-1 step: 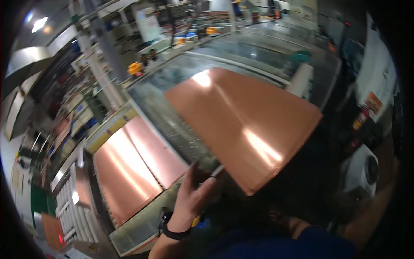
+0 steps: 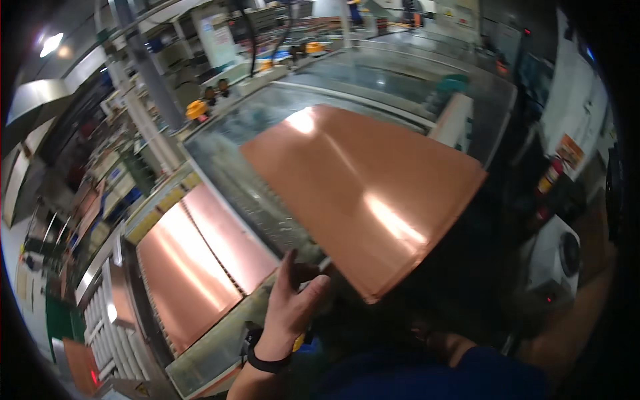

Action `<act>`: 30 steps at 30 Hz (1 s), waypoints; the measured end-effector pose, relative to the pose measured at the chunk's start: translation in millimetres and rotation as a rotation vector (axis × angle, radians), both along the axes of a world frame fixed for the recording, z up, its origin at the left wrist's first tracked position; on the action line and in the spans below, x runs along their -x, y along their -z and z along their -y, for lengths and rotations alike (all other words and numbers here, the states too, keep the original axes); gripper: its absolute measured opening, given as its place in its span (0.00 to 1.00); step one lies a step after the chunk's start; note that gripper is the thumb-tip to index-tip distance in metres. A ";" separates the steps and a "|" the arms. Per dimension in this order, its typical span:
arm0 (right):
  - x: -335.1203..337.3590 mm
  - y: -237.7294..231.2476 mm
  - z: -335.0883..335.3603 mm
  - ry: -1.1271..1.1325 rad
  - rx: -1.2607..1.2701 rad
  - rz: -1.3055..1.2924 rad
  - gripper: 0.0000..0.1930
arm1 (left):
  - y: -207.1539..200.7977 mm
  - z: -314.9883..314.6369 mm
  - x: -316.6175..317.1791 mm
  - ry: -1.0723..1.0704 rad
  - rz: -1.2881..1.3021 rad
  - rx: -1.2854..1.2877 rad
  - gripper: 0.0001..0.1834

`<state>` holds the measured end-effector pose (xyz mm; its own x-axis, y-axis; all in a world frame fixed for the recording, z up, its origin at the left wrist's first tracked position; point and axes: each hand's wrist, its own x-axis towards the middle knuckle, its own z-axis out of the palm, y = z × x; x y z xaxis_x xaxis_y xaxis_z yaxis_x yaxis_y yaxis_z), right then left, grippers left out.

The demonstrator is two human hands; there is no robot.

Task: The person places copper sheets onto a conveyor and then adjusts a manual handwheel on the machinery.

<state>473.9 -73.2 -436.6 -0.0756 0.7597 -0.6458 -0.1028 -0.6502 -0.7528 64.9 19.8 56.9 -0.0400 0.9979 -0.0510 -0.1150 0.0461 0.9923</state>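
A stack of copper sheets (image 2: 363,180) lies on the wet machine top in front of me, its nearest corner pointing my way. My left hand (image 2: 291,303), with a dark band at the wrist, is just left of that corner. Its thumb and forefinger are spread, with nothing seen between them; the other fingers are in shadow. My right hand (image 2: 427,333) is low and close to my body, in deep shadow, so its fingers are hidden. Two more copper sheets, a wide one (image 2: 183,277) and a narrow pinkish one (image 2: 223,233), lie side by side in the lower bed at left.
A roller conveyor (image 2: 110,323) runs beyond the lower bed at far left. A grey post (image 2: 150,70) rises behind it. Orange knobs (image 2: 197,109) stand along the machine's back edge. To the right is a white box with a round dark fan (image 2: 553,260).
The whole view has shifted slightly, so things appear a little further left. The hands and sheets show no clear movement of their own.
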 end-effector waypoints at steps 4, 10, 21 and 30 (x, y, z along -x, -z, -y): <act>13.2 -47.4 -10.6 -0.266 -0.342 0.187 0.17 | -0.4 -11.6 -45.4 0.081 0.044 -0.009 0.55; -32.4 -57.2 17.1 -1.065 -0.757 1.123 0.14 | -14.7 -11.0 -79.1 0.162 0.113 -0.079 0.53; -57.6 89.5 1.9 -0.463 -0.571 0.708 0.13 | -15.2 -18.1 -28.6 -0.259 0.119 0.155 0.11; -6.0 38.1 -17.3 -0.345 -0.612 0.507 0.14 | 17.8 38.0 75.0 -0.449 0.395 0.135 0.17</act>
